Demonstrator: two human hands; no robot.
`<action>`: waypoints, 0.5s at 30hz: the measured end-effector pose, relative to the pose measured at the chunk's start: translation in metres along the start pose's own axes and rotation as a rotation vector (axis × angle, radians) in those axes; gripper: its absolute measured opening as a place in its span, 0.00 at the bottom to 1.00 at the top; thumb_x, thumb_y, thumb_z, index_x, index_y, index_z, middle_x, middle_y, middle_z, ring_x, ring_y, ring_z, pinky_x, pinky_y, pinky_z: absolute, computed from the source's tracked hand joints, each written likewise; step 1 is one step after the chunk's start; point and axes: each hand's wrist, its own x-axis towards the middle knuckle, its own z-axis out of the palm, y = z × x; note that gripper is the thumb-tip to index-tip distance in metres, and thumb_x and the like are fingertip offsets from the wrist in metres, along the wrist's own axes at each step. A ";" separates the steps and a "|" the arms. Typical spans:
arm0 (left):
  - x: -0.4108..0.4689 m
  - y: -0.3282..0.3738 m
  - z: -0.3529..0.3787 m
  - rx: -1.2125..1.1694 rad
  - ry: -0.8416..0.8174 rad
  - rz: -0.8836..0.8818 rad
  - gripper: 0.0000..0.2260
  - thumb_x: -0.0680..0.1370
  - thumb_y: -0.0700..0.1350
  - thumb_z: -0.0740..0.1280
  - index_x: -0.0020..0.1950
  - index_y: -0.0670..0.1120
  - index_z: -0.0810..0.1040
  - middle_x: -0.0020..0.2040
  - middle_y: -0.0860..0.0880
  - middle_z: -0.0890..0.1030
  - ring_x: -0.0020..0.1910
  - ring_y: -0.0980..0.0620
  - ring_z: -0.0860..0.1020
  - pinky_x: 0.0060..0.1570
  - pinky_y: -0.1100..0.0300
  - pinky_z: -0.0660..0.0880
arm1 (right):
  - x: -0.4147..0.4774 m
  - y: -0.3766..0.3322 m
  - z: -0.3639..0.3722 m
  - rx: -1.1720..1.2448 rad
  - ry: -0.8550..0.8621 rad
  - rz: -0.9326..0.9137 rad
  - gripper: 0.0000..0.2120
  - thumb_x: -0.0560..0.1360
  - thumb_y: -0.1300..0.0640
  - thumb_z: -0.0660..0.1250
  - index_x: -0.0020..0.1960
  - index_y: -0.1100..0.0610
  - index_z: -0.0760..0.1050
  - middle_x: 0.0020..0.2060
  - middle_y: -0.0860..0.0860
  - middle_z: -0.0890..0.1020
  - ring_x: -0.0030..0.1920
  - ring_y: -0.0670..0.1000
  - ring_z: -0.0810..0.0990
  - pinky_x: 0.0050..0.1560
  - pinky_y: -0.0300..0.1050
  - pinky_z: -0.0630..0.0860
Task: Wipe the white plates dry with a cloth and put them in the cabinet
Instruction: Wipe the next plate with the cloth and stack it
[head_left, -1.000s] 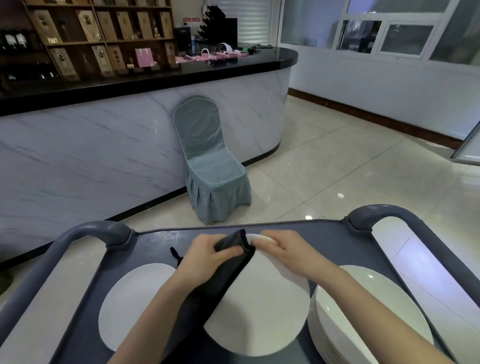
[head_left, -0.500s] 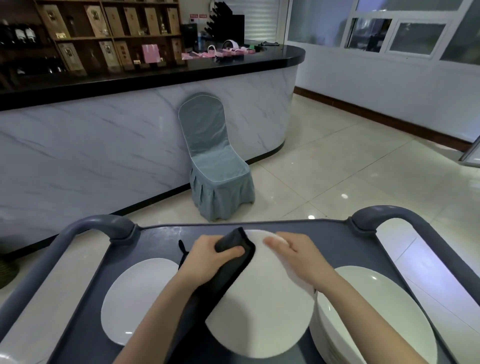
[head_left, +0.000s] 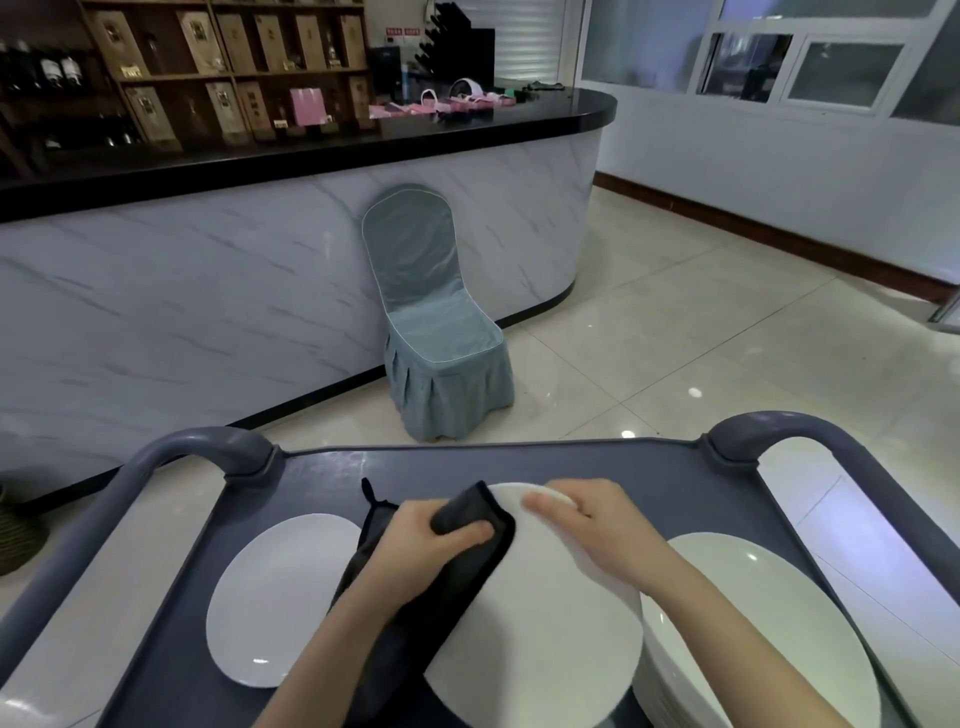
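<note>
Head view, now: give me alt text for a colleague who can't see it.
A left hand presses a black cloth onto a white plate that the right hand grips by its far rim, over a grey cart. A second plate lies to the left, a stack to the right; a covered chair stands by a marble counter.

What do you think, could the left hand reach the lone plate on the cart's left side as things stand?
Probably yes. The lone plate lies flat and bare, close beside the left hand. That hand grips the dark cloth on the middle plate, though, so it isn't free.
</note>
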 end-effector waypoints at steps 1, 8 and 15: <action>0.003 0.005 -0.001 0.063 -0.059 0.003 0.10 0.72 0.49 0.74 0.34 0.46 0.80 0.29 0.55 0.78 0.28 0.60 0.74 0.30 0.69 0.68 | 0.001 -0.002 0.001 -0.014 -0.014 -0.019 0.24 0.79 0.47 0.65 0.32 0.56 0.60 0.28 0.45 0.63 0.30 0.44 0.62 0.32 0.40 0.59; 0.002 0.016 0.025 -0.502 0.669 -0.184 0.09 0.76 0.50 0.71 0.36 0.49 0.79 0.32 0.57 0.83 0.33 0.58 0.78 0.33 0.65 0.74 | -0.002 -0.009 0.022 0.573 0.692 0.311 0.21 0.80 0.48 0.64 0.30 0.53 0.70 0.27 0.41 0.72 0.30 0.44 0.68 0.34 0.42 0.67; 0.002 0.008 0.021 -0.534 0.688 -0.261 0.08 0.76 0.49 0.71 0.40 0.47 0.80 0.39 0.49 0.83 0.38 0.50 0.79 0.40 0.57 0.77 | -0.005 0.008 0.024 0.591 0.500 0.314 0.10 0.81 0.49 0.62 0.44 0.50 0.78 0.37 0.41 0.82 0.40 0.45 0.79 0.41 0.41 0.74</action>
